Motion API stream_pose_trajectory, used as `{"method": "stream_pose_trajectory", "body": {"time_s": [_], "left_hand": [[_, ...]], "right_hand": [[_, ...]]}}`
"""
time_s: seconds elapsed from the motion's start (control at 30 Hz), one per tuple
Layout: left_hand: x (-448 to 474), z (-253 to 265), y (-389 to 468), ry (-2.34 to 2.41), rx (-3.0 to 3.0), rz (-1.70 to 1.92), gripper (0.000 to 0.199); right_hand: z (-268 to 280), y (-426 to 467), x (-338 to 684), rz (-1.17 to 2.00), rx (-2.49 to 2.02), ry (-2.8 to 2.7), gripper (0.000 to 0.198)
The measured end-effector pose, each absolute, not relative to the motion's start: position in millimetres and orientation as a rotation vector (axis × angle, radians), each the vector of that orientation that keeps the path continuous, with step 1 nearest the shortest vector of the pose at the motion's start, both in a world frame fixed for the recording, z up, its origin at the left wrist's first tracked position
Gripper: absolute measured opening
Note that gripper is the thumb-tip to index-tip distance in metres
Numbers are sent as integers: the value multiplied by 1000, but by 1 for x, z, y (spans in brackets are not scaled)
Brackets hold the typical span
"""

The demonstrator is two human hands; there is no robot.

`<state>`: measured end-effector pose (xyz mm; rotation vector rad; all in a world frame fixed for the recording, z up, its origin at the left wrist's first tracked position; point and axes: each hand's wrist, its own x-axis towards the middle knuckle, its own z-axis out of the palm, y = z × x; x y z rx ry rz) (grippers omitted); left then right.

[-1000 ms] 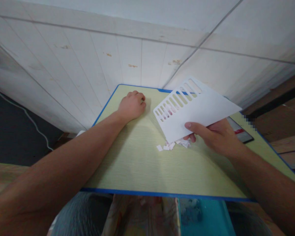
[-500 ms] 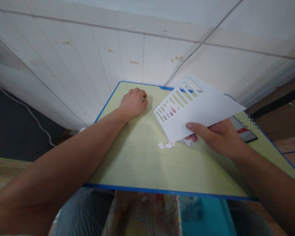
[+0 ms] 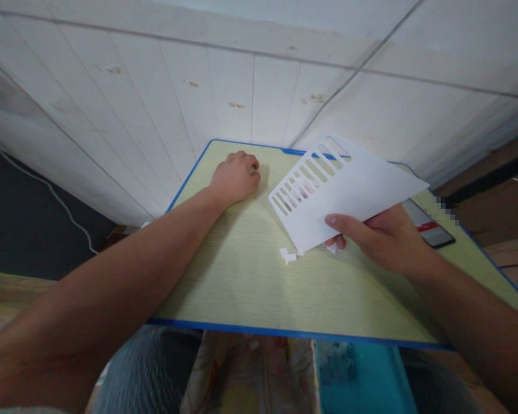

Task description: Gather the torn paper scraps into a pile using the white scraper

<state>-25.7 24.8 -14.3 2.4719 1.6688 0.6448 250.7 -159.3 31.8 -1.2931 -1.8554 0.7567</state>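
Note:
My right hand (image 3: 371,233) grips a white sheet (image 3: 349,198) with a row of rounded slots cut along its far left side. The thumb lies on top and the fingers go beneath. This sheet is tilted above the table, and its near corner is close to some small white paper scraps (image 3: 289,256). More scraps, a few with reddish marks, show through the slots. Farther left, my left hand (image 3: 236,177) rests on the tabletop with its fingers curled in; its palm is hidden, so what it holds, if anything, does not show.
The pale green table (image 3: 224,282) has a blue edge and stands against a white panelled wall (image 3: 228,80). A dark-edged flat phone-like device (image 3: 435,233) lies at the right. Below the near edge are a patterned cloth-like container (image 3: 207,374) and a blue tray (image 3: 375,379).
The slotted sheet has shifted slightly left with my right hand. Scraps by its near corner have moved and bunched together. My left hand stays in place.

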Motion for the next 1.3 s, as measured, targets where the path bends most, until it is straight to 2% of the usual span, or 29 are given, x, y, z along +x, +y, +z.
{"method": "stream_pose_trajectory", "body": {"time_s": [0.13, 0.37, 0.77, 0.87, 1.03, 1.17, 1.3], "left_hand": [[-26, -15, 25, 1664, 2468, 634, 39], [-24, -14, 25, 1677, 2461, 628, 38], [-21, -15, 25, 1657, 2426, 646, 35], [-20, -15, 26, 1659, 2384, 654, 33], [-19, -8, 21, 1682, 2373, 621, 31], [-18, 0, 13, 1684, 2403, 542, 30], [-20, 2, 12, 1695, 2391, 522, 28]], "right_hand": [[29, -159, 254, 637, -1322, -1784, 50], [28, -165, 247, 725, -1272, -1855, 57], [37, -169, 250, 715, -1273, -1957, 59], [43, -171, 254, 844, -1233, -1957, 56], [56, -171, 267, 1162, -1245, -1914, 36], [61, -174, 271, 1214, -1253, -1906, 32], [62, -172, 265, 1205, -1245, -1890, 37]]}}
